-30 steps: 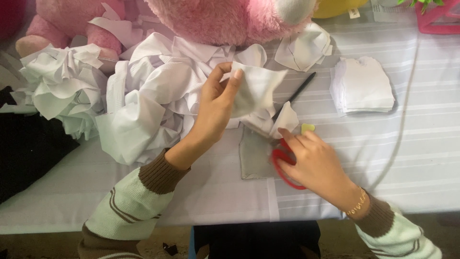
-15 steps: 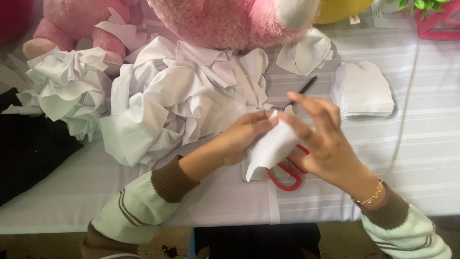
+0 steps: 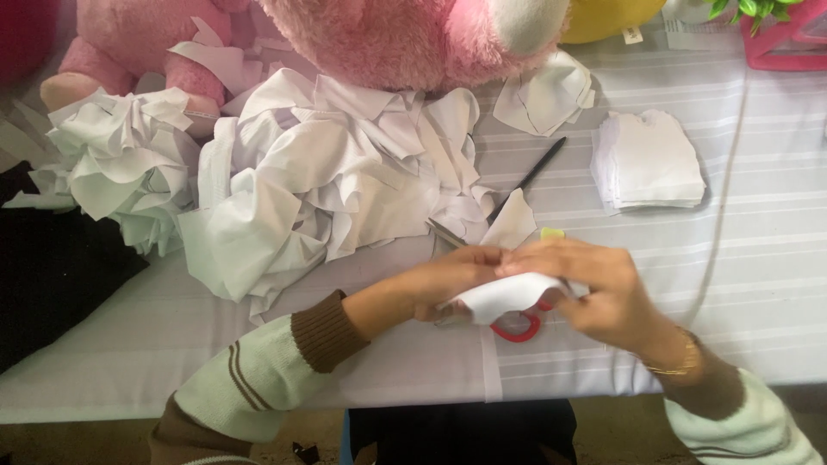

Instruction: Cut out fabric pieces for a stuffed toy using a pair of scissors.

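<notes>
From my head camera, my left hand (image 3: 448, 284) and right hand (image 3: 590, 288) meet over the grey striped tablecloth (image 3: 758, 258), both pinching one small folded piece of white cloth (image 3: 508, 294) between thumbs and fingers. Under it lie red-handled scissors (image 3: 515, 327), only their loops showing. Just behind sits a heap of crumpled white fabric offcuts (image 3: 327, 185), a black pen (image 3: 530, 176) and a neat stack of cut white cloth pieces (image 3: 650, 159). A pink plush toy (image 3: 405, 34) rests at the far edge. No container shows here.
</notes>
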